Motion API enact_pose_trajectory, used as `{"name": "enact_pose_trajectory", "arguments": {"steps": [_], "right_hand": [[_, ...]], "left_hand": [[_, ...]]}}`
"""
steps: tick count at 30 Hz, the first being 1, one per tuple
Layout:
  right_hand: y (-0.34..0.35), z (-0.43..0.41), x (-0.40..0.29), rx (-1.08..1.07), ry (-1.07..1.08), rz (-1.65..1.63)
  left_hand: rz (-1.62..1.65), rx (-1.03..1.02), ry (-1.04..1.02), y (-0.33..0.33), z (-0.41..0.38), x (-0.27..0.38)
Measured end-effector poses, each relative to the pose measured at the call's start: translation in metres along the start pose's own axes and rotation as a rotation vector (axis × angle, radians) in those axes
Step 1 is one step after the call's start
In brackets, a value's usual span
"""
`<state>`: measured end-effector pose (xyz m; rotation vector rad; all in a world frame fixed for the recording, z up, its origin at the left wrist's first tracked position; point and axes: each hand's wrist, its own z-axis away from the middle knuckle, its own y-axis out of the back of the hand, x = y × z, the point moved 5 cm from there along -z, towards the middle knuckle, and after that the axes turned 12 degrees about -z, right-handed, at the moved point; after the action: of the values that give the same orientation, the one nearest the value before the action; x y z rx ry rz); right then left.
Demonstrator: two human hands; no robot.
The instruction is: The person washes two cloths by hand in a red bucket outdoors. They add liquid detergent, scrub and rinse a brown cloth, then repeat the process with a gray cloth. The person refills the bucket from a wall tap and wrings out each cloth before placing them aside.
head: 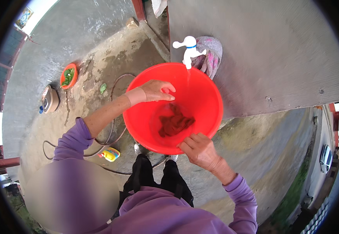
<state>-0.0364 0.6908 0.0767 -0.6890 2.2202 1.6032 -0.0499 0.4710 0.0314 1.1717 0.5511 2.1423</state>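
Observation:
A large red plastic basin (207,96) is in front of me, under a white plastic tap (190,52) with a blue ring. A thin stream of water runs from the tap into it. Dark wet cloth (175,122) lies at the basin's bottom. My left hand (159,90) is over the basin's left inner side, its thumb and fingers apart, holding nothing. My right hand (197,149) grips the near right rim with curled fingers. Beside the tap, a grey and pink towel (211,54) hangs against the wall.
A hose (112,122) curls over the wet concrete at left, near a yellow bottle (111,154) with a red cap. Farther left are an orange bowl (76,76) of green leaves and a beige box-like item (50,99). A grey wall (260,58) rises at right.

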Motion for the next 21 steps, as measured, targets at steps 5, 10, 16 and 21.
{"name": "enact_pose_trajectory", "arguments": {"steps": [5,10,16,21], "right_hand": [[-0.002,0.0,-0.013,-0.034,0.032,-0.01],[0.0,0.007,-0.004,-0.002,0.017,0.023],[-0.016,0.015,0.012,0.013,0.008,0.073],[-0.02,0.015,0.02,0.071,-0.019,0.059]], "left_hand": [[-0.625,-0.226,-0.275,-0.112,-0.037,0.001],[-0.912,-0.295,-0.479,-0.208,-0.057,0.003],[-0.942,-0.12,-0.508,-0.248,-0.105,-0.048],[-0.396,-0.283,-0.028,-0.159,-0.104,-0.087]]}}
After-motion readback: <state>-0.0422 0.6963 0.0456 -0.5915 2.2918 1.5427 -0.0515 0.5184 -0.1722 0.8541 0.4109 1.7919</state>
